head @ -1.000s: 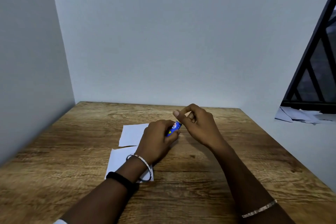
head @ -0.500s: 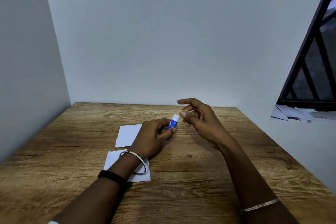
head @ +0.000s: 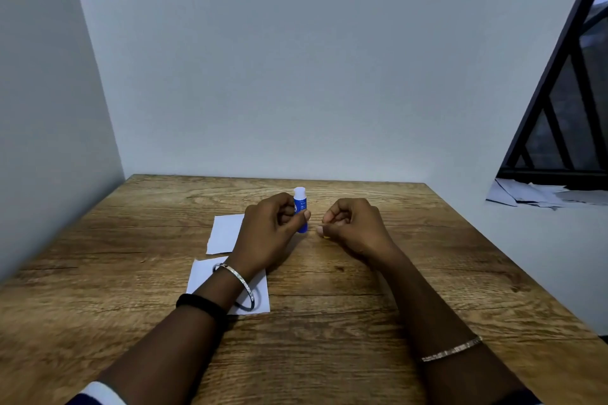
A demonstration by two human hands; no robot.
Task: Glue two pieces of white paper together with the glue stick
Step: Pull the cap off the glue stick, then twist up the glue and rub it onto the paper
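Note:
My left hand point(head: 269, 233) grips a blue glue stick point(head: 300, 207) and holds it upright above the table, its white tip bare at the top. A short gap to its right, my right hand point(head: 355, 227) rests low on the wooden table point(head: 362, 322). Its fingers are curled around a small yellowish cap point(head: 325, 235) that barely shows under the fingertips. Two white paper pieces lie on the table to the left. The far paper point(head: 225, 233) is partly behind my left hand. The near paper point(head: 202, 278) lies under my left wrist and bangle.
White walls close off the table on the left and at the back. At the right, past the table's edge, a black-framed window stands above a ledge with loose papers point(head: 533, 194).
My right hand pulled the cap off the glue stick and dropped toward the table. My left hand turned the stick upright, its white tip now exposed.

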